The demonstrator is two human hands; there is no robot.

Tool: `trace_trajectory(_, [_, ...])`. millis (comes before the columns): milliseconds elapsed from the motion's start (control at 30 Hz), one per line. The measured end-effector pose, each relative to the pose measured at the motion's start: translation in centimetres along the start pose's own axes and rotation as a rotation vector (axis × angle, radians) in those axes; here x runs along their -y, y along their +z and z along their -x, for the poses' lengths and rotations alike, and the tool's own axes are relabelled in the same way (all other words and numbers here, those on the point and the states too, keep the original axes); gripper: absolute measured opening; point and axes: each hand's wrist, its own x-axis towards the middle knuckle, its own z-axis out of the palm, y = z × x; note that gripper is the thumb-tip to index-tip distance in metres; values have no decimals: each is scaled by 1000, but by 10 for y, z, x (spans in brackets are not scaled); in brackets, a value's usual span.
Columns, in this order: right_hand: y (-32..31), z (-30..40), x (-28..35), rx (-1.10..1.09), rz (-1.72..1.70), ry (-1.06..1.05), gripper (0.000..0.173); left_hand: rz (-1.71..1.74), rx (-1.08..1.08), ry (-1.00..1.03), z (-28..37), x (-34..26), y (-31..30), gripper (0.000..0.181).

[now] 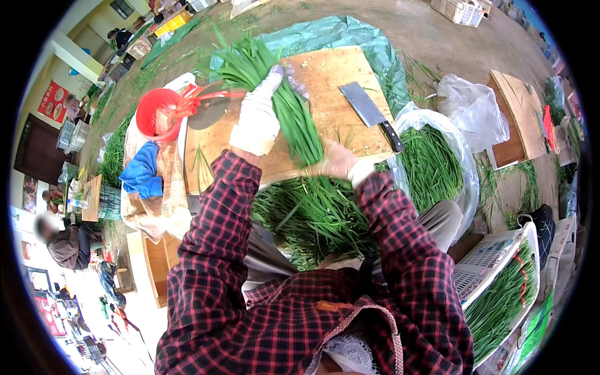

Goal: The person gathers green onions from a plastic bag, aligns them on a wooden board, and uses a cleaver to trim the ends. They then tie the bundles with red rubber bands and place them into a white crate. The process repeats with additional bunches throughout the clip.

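A bundle of long green leaves, likely garlic chives (297, 124), slants over a wooden board (328, 70). My left hand (260, 110), in a white glove with greyish fingers, grips it around the upper middle. At its lower end is my right hand (340, 161), blurred, with a white cuff at the wrist; its fingers reach to the leaf tips, and their grip is unclear. To the right on the board lies a cleaver (363, 105) with a black handle. Below the board's near edge, a heap of loose leaves (318, 220) lies between my knees.
Left of the board stand a red bucket (154, 115) with red plastic strips (187, 101) and a blue cloth (143, 171). At right are a plastic-lined container of leaves (429, 161), a wooden stool (515, 117) and a white crate (487, 267). A person (70, 243) sits far left.
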Motion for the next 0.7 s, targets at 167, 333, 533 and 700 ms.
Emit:
trace_trajectory(167, [40, 41, -41, -149, 270, 186, 57, 52, -176, 19, 10, -16, -7, 22])
trace_trajectory(333, [45, 82, -5, -299, 249, 81, 50, -65, -317, 118, 3, -36, -50, 24])
trace_trajectory(533, [36, 112, 24, -388, 75, 26, 45, -88, -494, 193, -7, -33, -48, 25])
trace_trajectory(700, [34, 132, 32, -365, -90, 54, 45, -120, -511, 220, -6, -20, -42, 20])
